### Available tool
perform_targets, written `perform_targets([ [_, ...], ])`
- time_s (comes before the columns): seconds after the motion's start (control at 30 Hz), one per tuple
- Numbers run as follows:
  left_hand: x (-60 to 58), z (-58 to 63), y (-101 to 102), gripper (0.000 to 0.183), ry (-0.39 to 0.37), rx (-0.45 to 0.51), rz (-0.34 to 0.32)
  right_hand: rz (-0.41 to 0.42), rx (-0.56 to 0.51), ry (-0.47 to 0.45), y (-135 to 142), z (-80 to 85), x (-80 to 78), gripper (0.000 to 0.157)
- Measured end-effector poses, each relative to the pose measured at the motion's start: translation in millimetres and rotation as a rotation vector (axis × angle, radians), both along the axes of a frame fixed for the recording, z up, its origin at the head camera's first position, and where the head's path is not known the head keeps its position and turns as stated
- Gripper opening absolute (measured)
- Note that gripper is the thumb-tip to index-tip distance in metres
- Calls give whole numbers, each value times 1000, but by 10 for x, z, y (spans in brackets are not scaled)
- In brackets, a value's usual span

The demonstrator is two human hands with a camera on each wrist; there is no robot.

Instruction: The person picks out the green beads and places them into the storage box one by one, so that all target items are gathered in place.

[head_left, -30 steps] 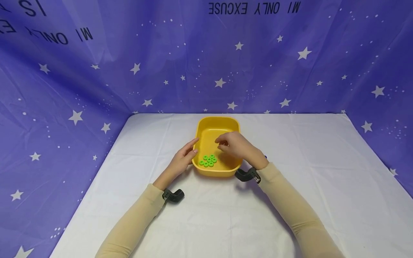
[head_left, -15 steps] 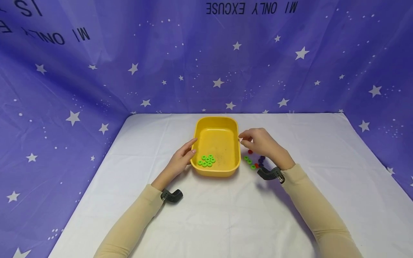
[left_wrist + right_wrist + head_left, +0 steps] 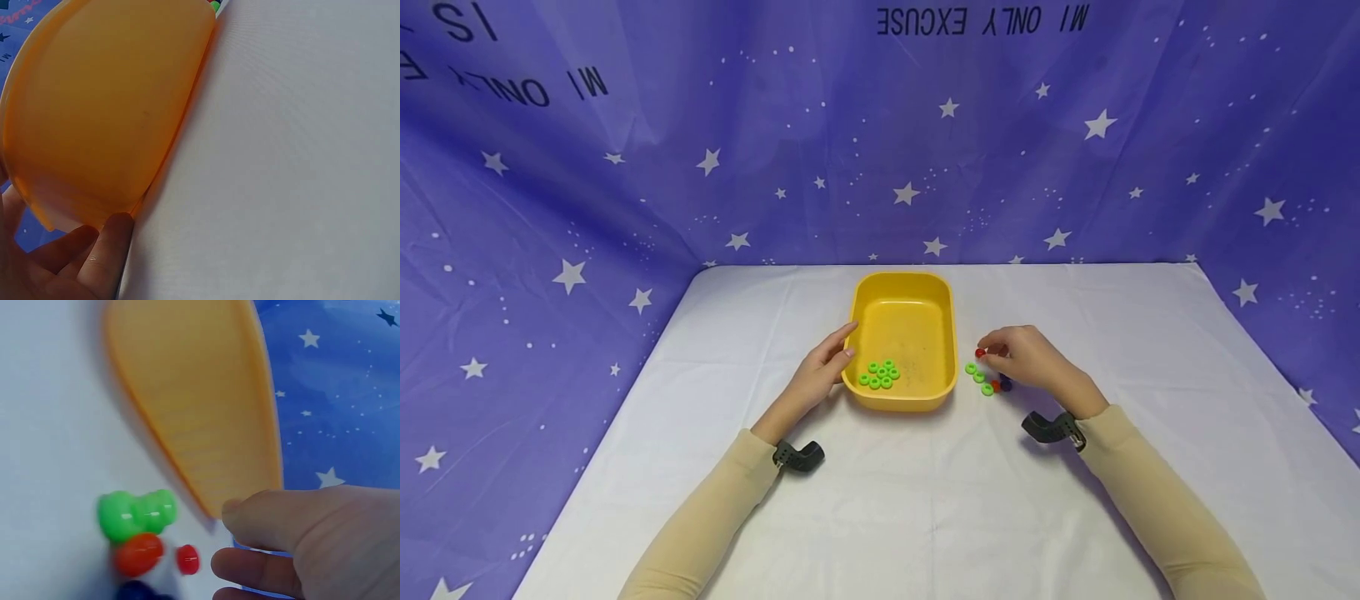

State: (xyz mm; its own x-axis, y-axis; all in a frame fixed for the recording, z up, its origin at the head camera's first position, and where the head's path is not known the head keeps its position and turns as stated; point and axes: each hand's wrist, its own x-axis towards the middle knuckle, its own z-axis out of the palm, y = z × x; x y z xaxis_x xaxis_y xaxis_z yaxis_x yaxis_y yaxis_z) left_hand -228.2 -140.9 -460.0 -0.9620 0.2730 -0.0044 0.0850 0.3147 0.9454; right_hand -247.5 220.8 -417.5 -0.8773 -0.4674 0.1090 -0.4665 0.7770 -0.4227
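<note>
A yellow plastic tub (image 3: 901, 403) stands on the white cloth, with several green ring-shaped beads (image 3: 882, 372) gathered in its near left corner. My left hand (image 3: 814, 375) rests against the tub's left side, fingers fairly straight; the left wrist view shows its fingertips at the wall (image 3: 106, 94). To the right of the tub, my right hand (image 3: 1026, 357) hovers over a loose group of beads, thumb and fingers apart with nothing between them. By its fingertips lies a red bead (image 3: 981, 353). Green beads (image 3: 119, 515), an orange-red bead (image 3: 139, 554) and dark blue beads (image 3: 136, 591) lie close by.
White cloth (image 3: 880, 517) covers the table all around the tub. A purple star-print curtain (image 3: 820, 125) hangs behind and along the sides. Black wrist-camera mounts (image 3: 801, 457) are strapped to both wrists.
My right hand has moved from above the inside of the tub out over its right rim and down to the loose beads. The left hand has stayed at the tub.
</note>
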Motion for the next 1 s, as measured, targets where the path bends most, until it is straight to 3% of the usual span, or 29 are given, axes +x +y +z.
perform_targets([
  [0.53,-23,-28,1,53,-5,25,-9,10,37,-3,-123,-191,44,29],
  [1.0,-12,-10,0,52,-11,26,-4,0,52,30,-161,-244,49,21],
])
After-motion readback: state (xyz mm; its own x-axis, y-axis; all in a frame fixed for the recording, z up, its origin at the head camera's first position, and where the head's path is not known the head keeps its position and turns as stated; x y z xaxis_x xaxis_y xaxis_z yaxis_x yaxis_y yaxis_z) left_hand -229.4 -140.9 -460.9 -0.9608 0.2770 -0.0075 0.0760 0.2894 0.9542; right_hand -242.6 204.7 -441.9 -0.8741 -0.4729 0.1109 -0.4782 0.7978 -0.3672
